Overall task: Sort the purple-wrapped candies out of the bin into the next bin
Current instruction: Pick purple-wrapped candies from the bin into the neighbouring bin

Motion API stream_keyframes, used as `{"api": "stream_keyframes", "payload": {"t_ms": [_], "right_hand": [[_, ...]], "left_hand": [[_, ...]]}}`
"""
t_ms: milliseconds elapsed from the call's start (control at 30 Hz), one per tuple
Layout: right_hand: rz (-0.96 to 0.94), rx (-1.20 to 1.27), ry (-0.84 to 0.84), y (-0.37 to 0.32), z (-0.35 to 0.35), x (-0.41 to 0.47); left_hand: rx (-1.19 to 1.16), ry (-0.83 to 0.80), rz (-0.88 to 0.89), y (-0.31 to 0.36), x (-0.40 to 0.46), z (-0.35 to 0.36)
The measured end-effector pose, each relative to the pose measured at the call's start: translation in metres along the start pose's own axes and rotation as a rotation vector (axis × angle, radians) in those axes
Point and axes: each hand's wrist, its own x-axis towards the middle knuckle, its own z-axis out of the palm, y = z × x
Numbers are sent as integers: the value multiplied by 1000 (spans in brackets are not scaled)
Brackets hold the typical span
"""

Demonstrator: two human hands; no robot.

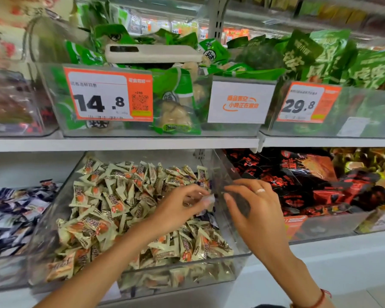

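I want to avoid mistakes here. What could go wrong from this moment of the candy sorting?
1. The left hand pinches a blurred candy; its colour is unclear, so it may be a wrong piece.
2. The dark candies lie along the clear bin's right wall, half buried under cream candies, so some may be missed.
3. The right hand is at that wall; pushing it could shift the bin.

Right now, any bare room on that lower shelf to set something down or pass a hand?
Bare white shelf left of the clear candy bin, behind the dark-wrapped candies. The candy bin is heaped; both hands crowd its right wall. Red-black packets fill the right.
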Motion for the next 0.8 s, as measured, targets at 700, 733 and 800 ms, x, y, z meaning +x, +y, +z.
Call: {"api": "stream_keyframes", "payload": {"t_ms": [700, 733, 800], "right_hand": [[166, 411, -27, 6, -23, 1], [188, 408, -27, 8, -23, -1], [207, 435, -29, 9, -24, 2]], "left_hand": [[874, -133, -311, -2, 56, 64], [834, -153, -317, -4, 56, 63], [770, -165, -282, -7, 58, 57]]}}
